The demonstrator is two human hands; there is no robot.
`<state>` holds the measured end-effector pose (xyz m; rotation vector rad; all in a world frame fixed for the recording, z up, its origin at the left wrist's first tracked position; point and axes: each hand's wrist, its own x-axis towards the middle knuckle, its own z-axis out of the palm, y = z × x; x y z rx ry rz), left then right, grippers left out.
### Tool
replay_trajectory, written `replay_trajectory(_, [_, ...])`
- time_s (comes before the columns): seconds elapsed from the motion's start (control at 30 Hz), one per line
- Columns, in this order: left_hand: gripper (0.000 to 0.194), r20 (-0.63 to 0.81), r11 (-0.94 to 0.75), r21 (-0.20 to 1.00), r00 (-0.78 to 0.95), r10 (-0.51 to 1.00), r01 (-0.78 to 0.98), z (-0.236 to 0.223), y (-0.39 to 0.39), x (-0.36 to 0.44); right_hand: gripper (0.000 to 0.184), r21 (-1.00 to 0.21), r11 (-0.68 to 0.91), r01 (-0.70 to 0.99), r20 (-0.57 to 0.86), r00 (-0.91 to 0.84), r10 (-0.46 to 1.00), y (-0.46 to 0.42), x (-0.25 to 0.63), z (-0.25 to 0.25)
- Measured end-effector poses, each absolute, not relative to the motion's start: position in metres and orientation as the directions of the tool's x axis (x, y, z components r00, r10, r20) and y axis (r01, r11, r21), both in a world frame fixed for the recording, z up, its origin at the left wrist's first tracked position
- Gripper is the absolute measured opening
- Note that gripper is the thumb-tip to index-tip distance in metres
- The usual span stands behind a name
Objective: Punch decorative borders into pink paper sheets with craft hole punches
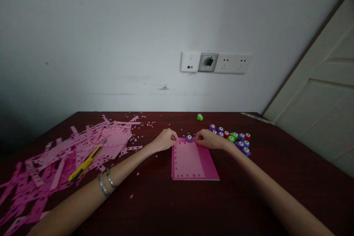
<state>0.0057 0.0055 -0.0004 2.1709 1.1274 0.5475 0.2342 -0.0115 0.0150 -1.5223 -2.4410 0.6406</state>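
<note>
Light pink sheet (189, 160) with punched edges is basically between and just below the hands, lying on darker pink paper (209, 164). Left hand (165, 139) pinches one far corner, right hand (209, 139) pinches the other, purple punch (188, 138) sitting between them. More punches (241, 145) right of the right hand; yellow cutter (86, 163) and pink scraps (116, 136) left of the left.

Room before sheet (189, 160); punch (188, 139) blocks top

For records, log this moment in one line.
left hand: pale sheet, top-left corner; right hand: its top edge; purple punch: between hands
</note>
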Motion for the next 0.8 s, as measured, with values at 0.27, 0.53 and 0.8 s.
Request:
replay_trajectory(0.27, [0.015,0.118,-0.47,0.647,0.53,0.839,0.6,0.0013,0.0024,0.0082,0.015,-0.439,0.376,0.816,0.003,-0.417,0.909,-0.0132,0.2316,0.0157])
replay_trajectory(0.53, [0.015,0.155,-0.497,0.59,0.515,0.843,0.636,-0.0019,0.0055,0.0083,0.016,-0.394,0.348,0.851,0.002,-0.377,0.926,-0.0118,0.2285,0.0126])
replay_trajectory(0.8, [0.014,0.17,-0.491,0.618,0.505,0.846,0.614,-0.0042,0.0062,0.009,0.018,-0.448,0.336,0.829,0.008,-0.372,0.928,-0.0138,0.229,0.0121])
